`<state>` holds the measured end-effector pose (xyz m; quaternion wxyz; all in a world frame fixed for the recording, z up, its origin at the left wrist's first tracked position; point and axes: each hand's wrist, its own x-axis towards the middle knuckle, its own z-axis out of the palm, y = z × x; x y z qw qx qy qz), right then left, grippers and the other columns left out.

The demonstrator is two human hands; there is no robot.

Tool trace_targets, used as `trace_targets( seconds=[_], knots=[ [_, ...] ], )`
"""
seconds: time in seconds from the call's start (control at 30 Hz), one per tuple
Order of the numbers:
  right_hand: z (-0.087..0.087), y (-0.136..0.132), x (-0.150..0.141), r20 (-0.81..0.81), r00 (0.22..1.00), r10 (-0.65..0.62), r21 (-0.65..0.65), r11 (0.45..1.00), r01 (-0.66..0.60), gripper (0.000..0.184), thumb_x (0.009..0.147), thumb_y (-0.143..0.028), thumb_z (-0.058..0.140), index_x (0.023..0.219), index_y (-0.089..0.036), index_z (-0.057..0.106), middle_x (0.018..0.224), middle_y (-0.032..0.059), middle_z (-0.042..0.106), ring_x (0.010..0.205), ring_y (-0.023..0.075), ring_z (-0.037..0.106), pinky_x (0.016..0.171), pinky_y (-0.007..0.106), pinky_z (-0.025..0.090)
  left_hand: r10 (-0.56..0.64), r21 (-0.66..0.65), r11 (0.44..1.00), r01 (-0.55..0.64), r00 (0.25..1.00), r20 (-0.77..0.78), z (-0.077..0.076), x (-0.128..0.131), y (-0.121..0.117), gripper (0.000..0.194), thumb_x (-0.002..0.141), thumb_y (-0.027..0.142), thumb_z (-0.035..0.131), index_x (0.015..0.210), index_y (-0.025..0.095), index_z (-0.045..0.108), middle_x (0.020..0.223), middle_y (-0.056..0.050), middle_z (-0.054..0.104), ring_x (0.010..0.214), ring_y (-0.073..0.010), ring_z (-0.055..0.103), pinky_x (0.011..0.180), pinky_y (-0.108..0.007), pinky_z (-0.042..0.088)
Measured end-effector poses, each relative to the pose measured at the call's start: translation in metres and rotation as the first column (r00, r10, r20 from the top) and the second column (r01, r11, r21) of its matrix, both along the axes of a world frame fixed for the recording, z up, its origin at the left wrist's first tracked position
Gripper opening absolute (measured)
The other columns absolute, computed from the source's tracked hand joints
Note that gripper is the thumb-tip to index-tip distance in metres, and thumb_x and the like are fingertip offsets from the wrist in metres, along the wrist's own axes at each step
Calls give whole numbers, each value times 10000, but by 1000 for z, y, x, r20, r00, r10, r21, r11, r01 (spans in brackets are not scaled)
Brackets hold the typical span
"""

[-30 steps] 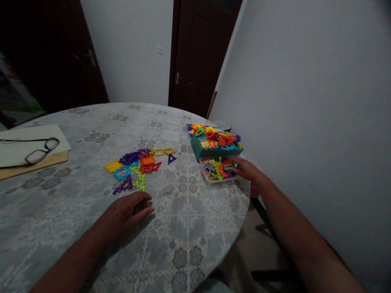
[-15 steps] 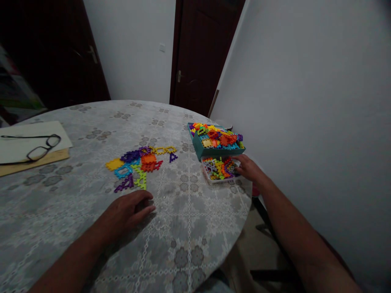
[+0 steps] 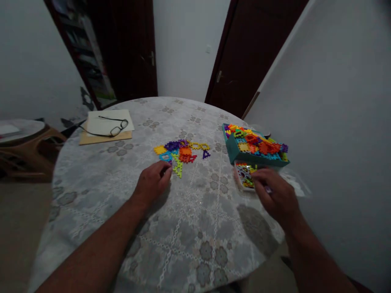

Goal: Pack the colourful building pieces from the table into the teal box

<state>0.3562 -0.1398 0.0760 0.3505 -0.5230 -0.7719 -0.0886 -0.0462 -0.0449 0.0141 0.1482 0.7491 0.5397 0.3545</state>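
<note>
On the patterned tablecloth, my left hand rests with curled fingers, a small gap between thumb and index finger. It partly covers a purple piece beside a lime green triangular piece. A group of notched plastic building pieces in yellow, blue, purple, orange and red lies just beyond. My right hand is above the near right side of a clear plastic container of mixed pieces. Its fingers are closed on a small purple piece, mostly hidden and slightly blurred.
Behind the clear container stands a teal box heaped with colourful pieces. A clear lid-like plastic sheet lies to its right. Black glasses rest on paper at the left. A wall borders the table's right side.
The view has turned left. My right hand has drawn back from the clear container toward me, with a purple piece in its fingers. My left hand has moved forward over the purple piece.
</note>
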Motion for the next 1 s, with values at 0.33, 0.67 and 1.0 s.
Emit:
trace_targets(
  seconds=[0.33, 0.67, 1.0],
  knots=[
    [-50, 81, -157, -59, 935, 349, -413, 845, -341, 345, 1034, -210, 618, 1379, -225, 625, 1367, 145, 670, 1238, 282, 683, 1064, 476, 589, 152, 75, 987, -142, 977, -152, -34, -17, 20, 316, 978, 254, 600, 1261, 183, 721, 1212, -153, 731, 1196, -319, 652, 1104, -469, 500],
    [-78, 101, -208, 198, 974, 114, -479, 878, -6, 213, 1065, -408, 673, 1134, -211, 715, 1228, 111, 670, 1095, 247, 670, 926, 336, 535, 154, -51, 982, -183, 924, -349, -28, -7, 13, 253, 983, 339, 733, 1203, 218, 760, 1242, -134, 716, 1221, -337, 598, 1038, -449, 471],
    [-75, 98, -196, 314, 936, 158, -530, 847, 35, 153, 1088, -269, 563, 1118, -177, 683, 1110, 105, 694, 999, 223, 672, 860, 296, 489, 111, -121, 981, -150, 953, -281, -23, -7, 13, 193, 964, 216, 716, 1154, 224, 677, 1164, -100, 765, 1145, -318, 640, 979, -418, 463]
  ],
)
